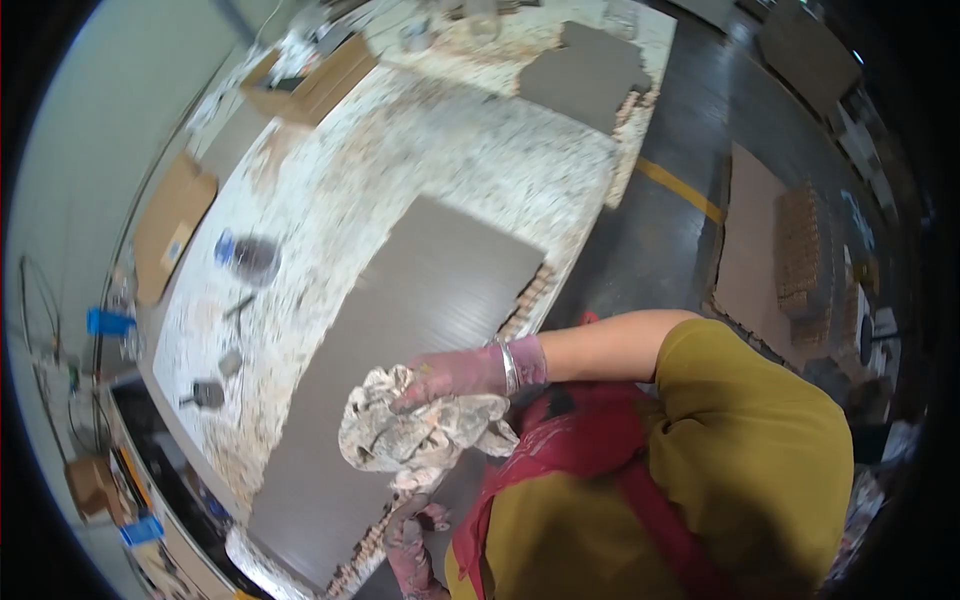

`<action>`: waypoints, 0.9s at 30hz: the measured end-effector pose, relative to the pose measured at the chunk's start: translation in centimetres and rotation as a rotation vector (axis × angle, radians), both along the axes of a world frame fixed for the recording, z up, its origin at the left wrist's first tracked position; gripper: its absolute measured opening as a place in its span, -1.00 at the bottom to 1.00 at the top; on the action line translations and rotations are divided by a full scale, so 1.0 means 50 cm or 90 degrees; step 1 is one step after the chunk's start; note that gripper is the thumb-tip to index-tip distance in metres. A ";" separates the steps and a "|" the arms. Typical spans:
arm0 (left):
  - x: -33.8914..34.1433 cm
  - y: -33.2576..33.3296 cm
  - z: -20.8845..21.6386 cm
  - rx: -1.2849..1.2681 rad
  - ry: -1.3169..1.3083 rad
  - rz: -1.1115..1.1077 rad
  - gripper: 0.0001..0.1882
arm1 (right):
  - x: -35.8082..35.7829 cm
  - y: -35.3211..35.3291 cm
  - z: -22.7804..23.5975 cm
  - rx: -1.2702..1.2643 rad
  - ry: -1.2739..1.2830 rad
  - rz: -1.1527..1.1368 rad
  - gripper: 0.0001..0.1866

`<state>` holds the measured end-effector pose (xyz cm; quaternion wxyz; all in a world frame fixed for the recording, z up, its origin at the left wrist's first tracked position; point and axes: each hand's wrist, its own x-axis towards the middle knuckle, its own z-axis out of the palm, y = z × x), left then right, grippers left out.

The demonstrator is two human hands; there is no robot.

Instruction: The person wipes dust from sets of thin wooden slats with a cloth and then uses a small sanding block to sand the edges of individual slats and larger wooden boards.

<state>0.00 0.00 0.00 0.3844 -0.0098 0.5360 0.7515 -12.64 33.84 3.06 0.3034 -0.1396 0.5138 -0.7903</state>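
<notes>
My right hand (460, 375), in a stained purple glove, grips a crumpled, grey-smudged whitish rag (425, 435). The rag hangs over the near edge of a long grey panel (400, 310) with a jagged brown side, which lies aslant on the table; I cannot tell whether they touch. Below the rag, my left hand (410, 545) wears a similar glove and is beside the panel's jagged edge. Its fingers look partly curled, but the rag and the angle hide whether they hold anything.
The paint-smeared white table (490, 150) bears a blue-capped jar (250, 258), small dark tools (207, 394) and an open cardboard box (310, 85). Another grey panel (585, 75) lies at its far end. Across the floor at right stand stacked brown pieces (800, 250).
</notes>
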 end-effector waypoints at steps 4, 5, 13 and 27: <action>-0.067 0.308 0.093 -0.212 0.151 0.188 -0.41 | 0.018 0.172 0.025 0.055 0.025 -0.035 -0.51; -0.074 0.393 0.098 -0.136 0.177 0.219 -0.37 | 0.037 0.238 0.033 0.068 0.026 -0.074 -0.51; -0.184 0.884 0.181 -0.261 0.102 -0.073 -0.36 | 0.095 0.551 0.097 0.323 -0.021 -0.097 -0.40; -0.600 0.976 0.102 -0.160 0.400 0.203 -0.24 | 0.066 0.935 0.024 0.821 0.278 -0.572 -0.29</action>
